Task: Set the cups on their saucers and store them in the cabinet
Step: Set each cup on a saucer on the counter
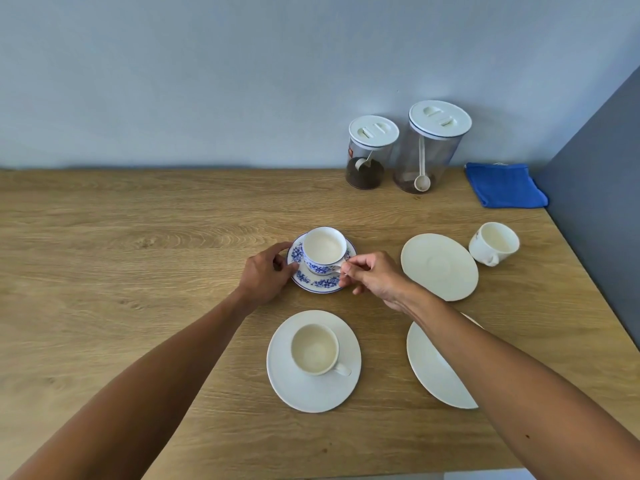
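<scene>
Head view looks down on a wooden table with pale oak grain, set against a light blue-grey wall, with a darker grey panel closing off the right side. At the back stand two clear canisters with white lids, the smaller one partly filled with dark grounds, the taller one nearly empty with a scoop inside. A folded blue cloth lies just beside them.

The blue floral cup sits upright on its matching blue floral saucer near the table's middle. The left hand curls loosely around the saucer's left rim, fingers touching its edge. The right hand pinches the cup's handle between thumb and fingertips, the other fingers tucked in.

Nearer the person, a plain white cup rests on a white saucer. To the right lie two bare saucers, one further back and one closer, the latter partly hidden by the right forearm. A third cup stands directly on the wood near the grey panel.

Both forearms reach forward from the lower corners, converging on the floral set.
</scene>
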Motion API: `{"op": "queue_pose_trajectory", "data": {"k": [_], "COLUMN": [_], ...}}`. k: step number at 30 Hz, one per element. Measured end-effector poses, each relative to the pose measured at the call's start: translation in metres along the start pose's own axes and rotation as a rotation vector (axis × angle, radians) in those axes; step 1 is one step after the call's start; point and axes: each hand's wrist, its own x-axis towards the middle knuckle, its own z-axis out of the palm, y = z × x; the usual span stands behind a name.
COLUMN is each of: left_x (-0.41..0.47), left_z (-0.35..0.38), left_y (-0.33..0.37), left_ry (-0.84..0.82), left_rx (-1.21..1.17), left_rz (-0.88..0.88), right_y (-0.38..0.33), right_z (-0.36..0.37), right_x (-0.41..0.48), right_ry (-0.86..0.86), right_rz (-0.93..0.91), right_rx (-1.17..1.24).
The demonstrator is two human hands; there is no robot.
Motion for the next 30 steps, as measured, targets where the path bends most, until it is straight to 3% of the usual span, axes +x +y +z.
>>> {"op": "queue_pose_trajectory", "data": {"k": [25,30], "left_x": [-0.001,0.011], "left_z": [-0.019,-0.041], "left_y": [-0.007,0.006], "left_ry": [0.001,0.005], "left_rx": [-0.024,0.01], "left_rz": [-0.012,0.053], "right_y": [0.002,-0.005], "right_z": [-0.012,-0.041], "right_x": [-0.003,-0.018], "right_ry": [0.073,0.194], "right_rz": [-0.02,-0.084], "right_rx": [-0.196,-0.323]}}
